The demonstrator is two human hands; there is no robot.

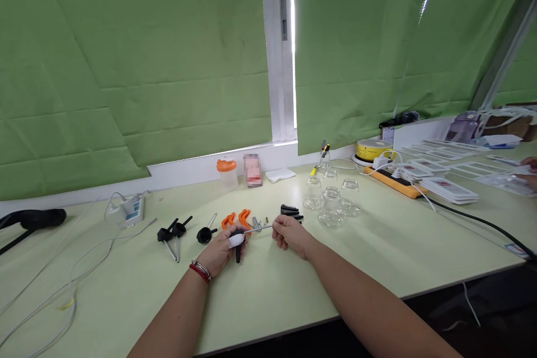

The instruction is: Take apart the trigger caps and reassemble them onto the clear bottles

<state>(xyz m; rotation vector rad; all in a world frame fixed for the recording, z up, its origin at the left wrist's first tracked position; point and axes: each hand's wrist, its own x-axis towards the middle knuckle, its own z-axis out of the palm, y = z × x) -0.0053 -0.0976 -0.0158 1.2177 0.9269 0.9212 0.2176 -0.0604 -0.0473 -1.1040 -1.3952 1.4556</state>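
Observation:
My left hand (218, 251), with a white wrap on one finger, closes around a black plastic part (238, 253). A thin metal rod (260, 229) reaches from that part to my right hand (292, 236), whose fingertips pinch its far end. Just beyond my hands lie orange curved pieces (244, 216), small metal bits (255, 224) and a cluster of black ridged pieces (289, 211). On the left are similar black cup-shaped parts with metal rods (179, 229), and one more (205, 235) sits nearer my left hand.
Several clear glass jars (331, 210) stand right of my hands. A lidded plastic cup (227, 174) and a pink box (253, 170) are by the wall. White cables and a power strip (133, 211) lie left. An orange power strip (394, 182) and another person's hand (531, 170) are right.

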